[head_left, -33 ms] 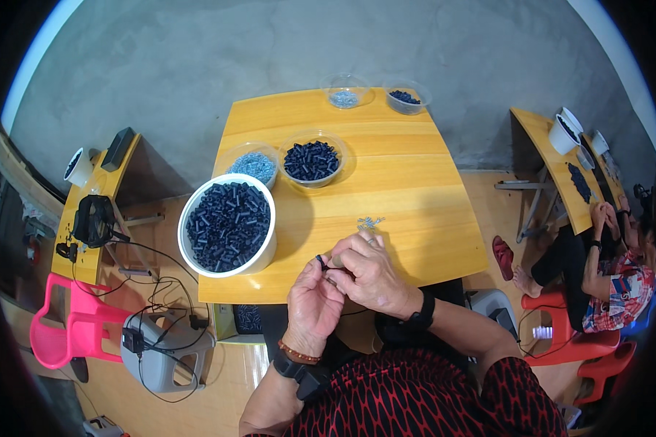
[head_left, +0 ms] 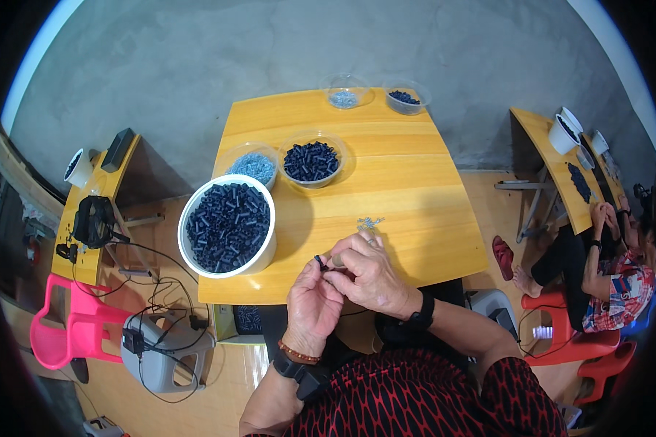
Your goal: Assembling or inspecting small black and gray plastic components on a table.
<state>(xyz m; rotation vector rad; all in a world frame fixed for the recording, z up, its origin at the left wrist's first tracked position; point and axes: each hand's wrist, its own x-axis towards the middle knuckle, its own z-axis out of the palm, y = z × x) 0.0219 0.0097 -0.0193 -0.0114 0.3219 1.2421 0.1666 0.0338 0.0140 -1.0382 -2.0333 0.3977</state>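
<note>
Above the near edge of the wooden table [head_left: 415, 175], my two hands meet. My left hand [head_left: 313, 306], palm turned up, pinches a small black cylindrical piece [head_left: 320, 263] between thumb and fingertips. Right beside it, my right hand [head_left: 372, 275] is closed in a pinch; what its fingertips hold, if anything, is hidden. Just beyond the right hand lies a little pile of small silvery metal pieces [head_left: 370, 223]. To the left of my hands, a white bucket [head_left: 264, 251] is filled with similar black cylindrical pieces.
Behind the bucket stand a clear tub [head_left: 275, 166] of silvery pieces and another clear tub [head_left: 342, 171] of black pieces. Two more tubs, one clear tub [head_left: 344, 80] and another [head_left: 408, 109], sit at the far edge. At right, another person [head_left: 612, 291] works at a separate table.
My right hand's fingers have shifted slightly near the black piece. Everything else looks the same.
</note>
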